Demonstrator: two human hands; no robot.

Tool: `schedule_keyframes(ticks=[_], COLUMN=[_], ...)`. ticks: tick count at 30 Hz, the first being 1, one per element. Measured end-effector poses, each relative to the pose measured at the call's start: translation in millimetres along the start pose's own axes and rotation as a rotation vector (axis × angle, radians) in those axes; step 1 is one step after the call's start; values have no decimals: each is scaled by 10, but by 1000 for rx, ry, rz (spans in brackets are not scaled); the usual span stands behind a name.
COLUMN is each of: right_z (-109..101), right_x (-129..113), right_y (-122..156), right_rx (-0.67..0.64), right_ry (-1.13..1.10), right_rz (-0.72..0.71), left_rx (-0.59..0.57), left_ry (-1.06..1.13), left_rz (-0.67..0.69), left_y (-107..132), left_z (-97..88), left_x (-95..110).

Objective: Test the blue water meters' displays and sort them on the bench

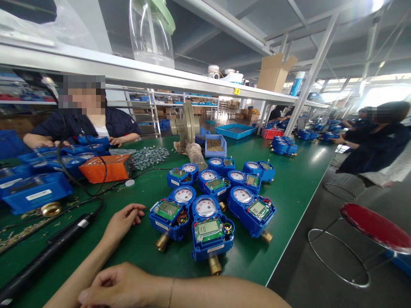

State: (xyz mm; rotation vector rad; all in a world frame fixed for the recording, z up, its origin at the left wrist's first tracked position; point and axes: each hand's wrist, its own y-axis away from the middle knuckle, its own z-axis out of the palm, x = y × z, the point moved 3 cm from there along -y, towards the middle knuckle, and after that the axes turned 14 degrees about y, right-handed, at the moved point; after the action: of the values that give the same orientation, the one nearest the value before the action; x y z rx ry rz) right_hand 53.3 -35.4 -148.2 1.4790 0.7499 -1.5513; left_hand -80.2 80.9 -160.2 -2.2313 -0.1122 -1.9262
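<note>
My left hand point(123, 222) lies on the green tabletop, fingers loosely bent and apart, holding nothing. Closer to me, my right hand point(117, 284) crosses over my left forearm. Its fingers curl inward, and I see nothing in them. Beyond my hands stand several blue water meters with round white dials and exposed green circuit boards. Nearest is a meter point(205, 207) with a lit display and a brass fitting point(214, 264). Another meter point(183, 195) sits just right of my left hand, not touching it. A third meter point(243, 195) stands farther right.
A black handheld tool point(48, 256) with a cable lies at left, beside an orange box point(107, 168) and more blue meters. A blower point(187, 130), a bin of small parts point(215, 144) and a blue tray point(236, 129) are farther back. Co-workers sit nearby; a red stool point(374, 226) stands right.
</note>
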Motion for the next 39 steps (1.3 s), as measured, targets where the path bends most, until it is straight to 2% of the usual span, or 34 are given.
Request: schedule_keyframes(ticks=[13,26,39], right_z=[-2,6,10], right_x=[43,86,71], right_y=[-18,-39,-45], right_rx=[55,41,-28], right_ry=[-10,-31,-64], right_rz=[14,5,-42], left_rx=[-6,0,-22], left_ry=[-19,-15,-38], left_rz=[-25,-16,-27], left_y=[24,19,8], left_z=[25,25,21], left_x=[54,40,22])
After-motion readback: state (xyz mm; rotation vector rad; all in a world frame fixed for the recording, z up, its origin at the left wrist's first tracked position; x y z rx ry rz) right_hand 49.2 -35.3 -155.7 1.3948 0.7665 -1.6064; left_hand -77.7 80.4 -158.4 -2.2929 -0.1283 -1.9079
